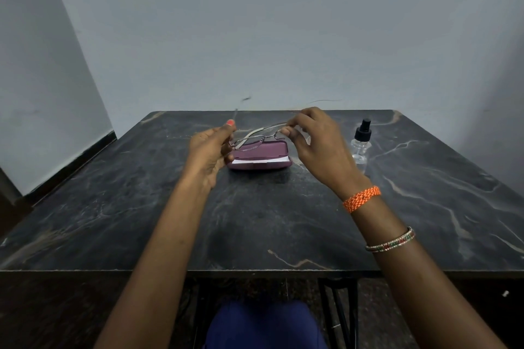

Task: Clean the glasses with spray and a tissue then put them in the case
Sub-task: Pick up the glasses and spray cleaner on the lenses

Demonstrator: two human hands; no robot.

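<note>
The left hand (211, 147) and right hand (314, 140) each pinch one end of the glasses (256, 136), holding them level between them, likely so the lenses stay untouched. The case (259, 154) lies just below both hands with a white tissue (255, 162) in it; the spray bottle (360, 142) stands just beyond the right hand, within easy reach.

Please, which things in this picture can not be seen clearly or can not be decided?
- Head view: whether the glasses are clean; lenses too small.
- How much liquid the spray bottle holds; it is clear plastic, too small.
- The inside of the case; only a white strip shows in the opening, tissue or lining cannot be told.
- Left hand grip point; its fingers hide it.
</note>
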